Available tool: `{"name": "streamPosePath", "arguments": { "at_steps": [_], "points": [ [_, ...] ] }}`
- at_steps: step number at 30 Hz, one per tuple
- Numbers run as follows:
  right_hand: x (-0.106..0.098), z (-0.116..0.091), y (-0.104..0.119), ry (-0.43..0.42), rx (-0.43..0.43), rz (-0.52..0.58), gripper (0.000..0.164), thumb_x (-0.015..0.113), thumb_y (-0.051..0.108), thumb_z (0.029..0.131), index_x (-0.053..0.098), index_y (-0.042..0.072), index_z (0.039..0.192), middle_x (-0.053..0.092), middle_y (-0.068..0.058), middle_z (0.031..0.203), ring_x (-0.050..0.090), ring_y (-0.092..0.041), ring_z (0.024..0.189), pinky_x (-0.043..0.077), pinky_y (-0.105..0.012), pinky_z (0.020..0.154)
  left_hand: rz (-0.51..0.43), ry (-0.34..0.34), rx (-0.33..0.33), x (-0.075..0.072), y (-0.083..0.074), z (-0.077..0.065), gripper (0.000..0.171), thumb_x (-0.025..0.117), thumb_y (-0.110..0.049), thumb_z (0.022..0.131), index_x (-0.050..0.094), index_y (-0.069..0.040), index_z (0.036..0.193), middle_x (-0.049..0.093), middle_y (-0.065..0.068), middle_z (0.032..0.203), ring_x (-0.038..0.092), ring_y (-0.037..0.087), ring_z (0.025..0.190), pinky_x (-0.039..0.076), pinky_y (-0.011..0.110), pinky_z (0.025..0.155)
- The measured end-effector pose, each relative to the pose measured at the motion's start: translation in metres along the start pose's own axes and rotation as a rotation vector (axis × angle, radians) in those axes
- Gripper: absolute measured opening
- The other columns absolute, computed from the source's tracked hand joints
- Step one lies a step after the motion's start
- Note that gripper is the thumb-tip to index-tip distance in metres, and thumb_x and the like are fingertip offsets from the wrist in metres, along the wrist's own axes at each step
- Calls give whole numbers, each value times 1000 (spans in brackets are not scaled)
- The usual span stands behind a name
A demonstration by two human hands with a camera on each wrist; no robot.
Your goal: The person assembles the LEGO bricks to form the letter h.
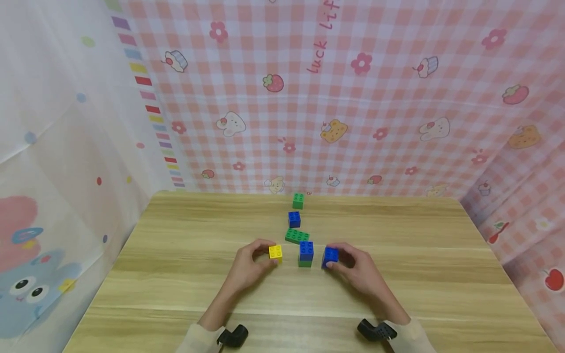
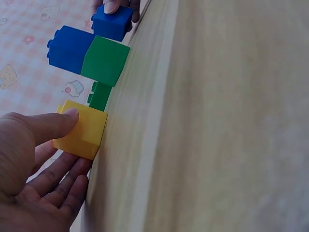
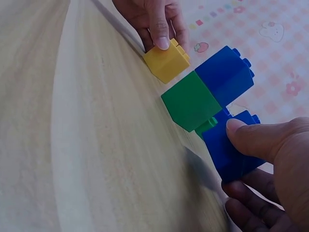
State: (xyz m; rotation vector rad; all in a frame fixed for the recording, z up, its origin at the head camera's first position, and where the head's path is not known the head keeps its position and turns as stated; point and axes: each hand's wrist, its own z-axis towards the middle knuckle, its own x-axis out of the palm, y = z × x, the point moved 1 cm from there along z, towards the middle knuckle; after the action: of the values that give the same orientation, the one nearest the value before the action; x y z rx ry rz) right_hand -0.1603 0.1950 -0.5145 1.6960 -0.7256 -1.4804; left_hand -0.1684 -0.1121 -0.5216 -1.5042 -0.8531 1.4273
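My left hand [image 1: 250,264] pinches a yellow building block [image 1: 275,252] between thumb and fingers, low over the wooden table. On the other side, my right hand [image 1: 355,267] grips a blue block [image 1: 330,256], tilted a little in the right wrist view. Between the two hands stands a stack: a blue block [image 1: 306,250] on top of a green block [image 1: 305,263]. Both held blocks are apart from this stack in the head view. Studs face up on the yellow block and on the stack's blue top.
Behind the stack lies a long green block [image 1: 297,236], set at a slant. Farther back are a small blue block [image 1: 294,219] and a small green block [image 1: 298,201], near the far edge of the wooden table [image 1: 198,289]. A pink checked cloth [image 1: 309,113] hangs behind.
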Motion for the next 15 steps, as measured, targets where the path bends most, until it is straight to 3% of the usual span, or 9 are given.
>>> {"name": "streamPosePath", "arguments": {
  "at_steps": [7, 15],
  "points": [
    [1, -5, 3, 13, 3, 28, 41, 79, 20, 90, 68, 30, 129, 70, -5, 131, 64, -28, 124, 51, -51, 111, 9, 18, 5, 3, 1, -4, 35, 82, -10, 85, 72, -19, 117, 74, 2, 116, 68, 21, 111, 55, 46, 105],
    [2, -11, 8, 18, -23, 55, 41, 80, 20, 90, 68, 28, 129, 72, -5, 124, 69, -23, 116, 57, -42, 103, 5, 51, 2, 4, -2, -8, 35, 82, -12, 85, 71, -21, 117, 73, -1, 113, 67, 20, 108, 55, 45, 104]
  ]
}}
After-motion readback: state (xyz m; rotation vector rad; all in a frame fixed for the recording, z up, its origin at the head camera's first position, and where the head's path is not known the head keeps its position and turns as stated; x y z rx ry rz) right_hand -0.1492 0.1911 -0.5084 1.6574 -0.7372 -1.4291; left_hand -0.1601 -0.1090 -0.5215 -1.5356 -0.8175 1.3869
